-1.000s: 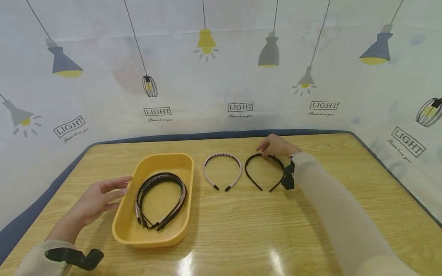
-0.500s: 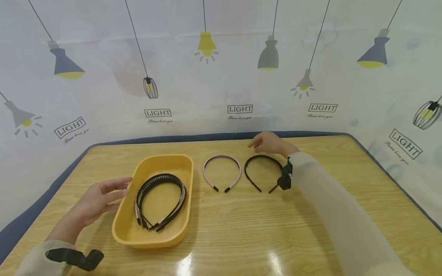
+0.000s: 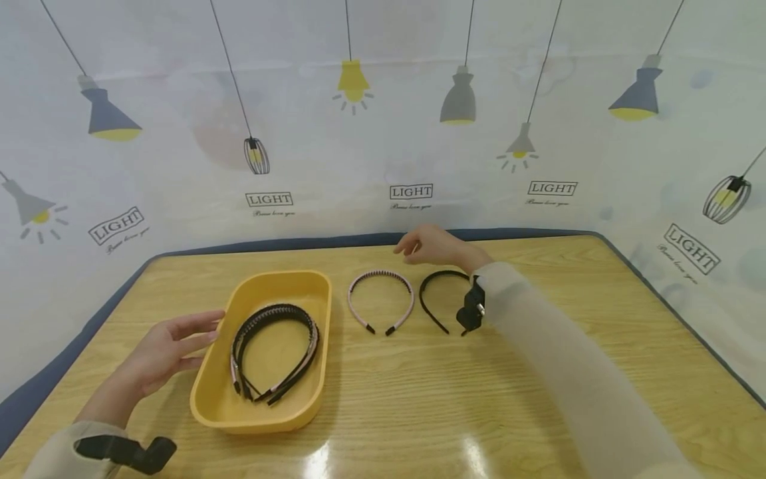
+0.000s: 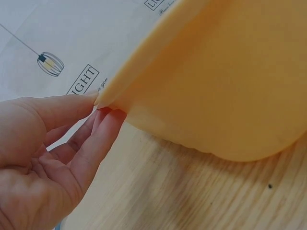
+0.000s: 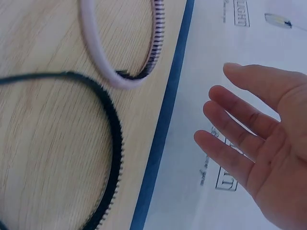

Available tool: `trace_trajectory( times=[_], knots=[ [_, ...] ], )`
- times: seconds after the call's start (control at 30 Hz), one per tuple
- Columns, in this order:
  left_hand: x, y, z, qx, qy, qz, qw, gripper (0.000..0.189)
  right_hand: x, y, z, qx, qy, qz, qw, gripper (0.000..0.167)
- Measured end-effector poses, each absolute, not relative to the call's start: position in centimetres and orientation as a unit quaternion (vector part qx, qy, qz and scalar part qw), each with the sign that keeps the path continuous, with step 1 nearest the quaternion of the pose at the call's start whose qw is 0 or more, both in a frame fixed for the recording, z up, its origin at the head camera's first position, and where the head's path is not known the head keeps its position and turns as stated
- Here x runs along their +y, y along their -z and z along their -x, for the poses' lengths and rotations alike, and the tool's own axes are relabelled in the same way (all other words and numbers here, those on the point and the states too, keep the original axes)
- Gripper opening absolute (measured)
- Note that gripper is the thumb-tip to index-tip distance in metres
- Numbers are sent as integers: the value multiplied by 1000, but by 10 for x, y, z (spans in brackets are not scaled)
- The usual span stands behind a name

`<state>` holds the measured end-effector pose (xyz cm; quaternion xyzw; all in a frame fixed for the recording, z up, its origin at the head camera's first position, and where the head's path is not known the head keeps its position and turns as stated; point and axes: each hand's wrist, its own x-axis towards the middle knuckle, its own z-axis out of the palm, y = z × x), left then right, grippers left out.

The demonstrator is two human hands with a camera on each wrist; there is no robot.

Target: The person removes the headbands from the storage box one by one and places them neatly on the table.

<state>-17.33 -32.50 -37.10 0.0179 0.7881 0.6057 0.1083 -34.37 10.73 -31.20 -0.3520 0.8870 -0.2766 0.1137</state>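
Note:
My left hand [image 3: 161, 349] holds the left rim of a yellow plastic basin [image 3: 260, 424], which is also close up in the left wrist view. In that view, the thumb lies on the rim and the fingertips [image 4: 112, 117] sit beneath it. Several black and pink headbands [image 3: 281, 309] lie nested inside the basin. On the table to its right are a pink headband [image 3: 381, 273] with dark inner teeth and a black headband [image 3: 439, 273]. Behind these two, my right hand [image 3: 433, 245] hovers with nothing in it, its fingers [image 5: 230, 155] relaxed and apart. My right wrist hides part of the black headband.
The wood-grain table [image 3: 383, 392] has a dark blue border [image 3: 323, 241] along its back. A white backdrop [image 3: 335, 153] with printed lamps rises behind it and at both sides. Each wrist carries a black camera mount [image 3: 473, 309].
My right hand has let go of the black headband and moved left, now nearer the pink one. My left hand stays at the basin rim. The view has shifted slightly.

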Motion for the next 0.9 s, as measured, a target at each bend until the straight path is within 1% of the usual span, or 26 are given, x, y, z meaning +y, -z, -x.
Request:
trace_trajectory(
  times=[0.33,0.9],
  knots=[
    [-326,371,173,789,-604,-12,112,54,77,305,336,873,274,386,119,27],
    [-325,370,172,785,-609,-20,112,49,38,299,325,853,256,438,121,26]
  ],
)
